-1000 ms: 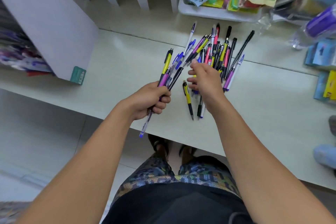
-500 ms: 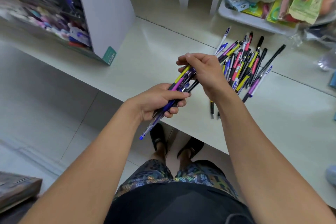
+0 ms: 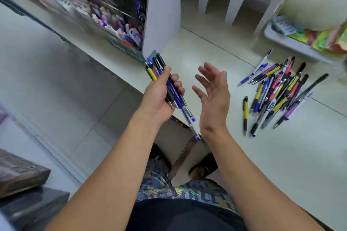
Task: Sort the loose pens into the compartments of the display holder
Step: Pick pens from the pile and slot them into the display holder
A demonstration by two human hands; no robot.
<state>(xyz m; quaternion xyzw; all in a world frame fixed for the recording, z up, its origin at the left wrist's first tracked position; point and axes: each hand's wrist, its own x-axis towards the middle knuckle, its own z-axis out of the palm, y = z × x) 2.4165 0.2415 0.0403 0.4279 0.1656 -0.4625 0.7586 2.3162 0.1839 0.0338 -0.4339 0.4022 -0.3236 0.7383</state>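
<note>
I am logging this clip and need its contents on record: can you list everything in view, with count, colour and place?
Bundle of pens: several, count unclear; blue, black, yellow, purple; gripped in the left hand.
Pile of loose pens: many, overlapping; yellow, pink, purple, blue, black, white; on the counter, right.
Display holder: one, white side panel; on the counter, upper left; contents blurred.
Counter: one, pale cream.
Tray: one, grey, upper right, holding colourful packets.
Dark box: one, lower left.
Sandal: one clearly seen, black, on the floor.
Left hand: holds the bundle.
Right hand: fingers spread, holds nothing, beside the bundle.
</note>
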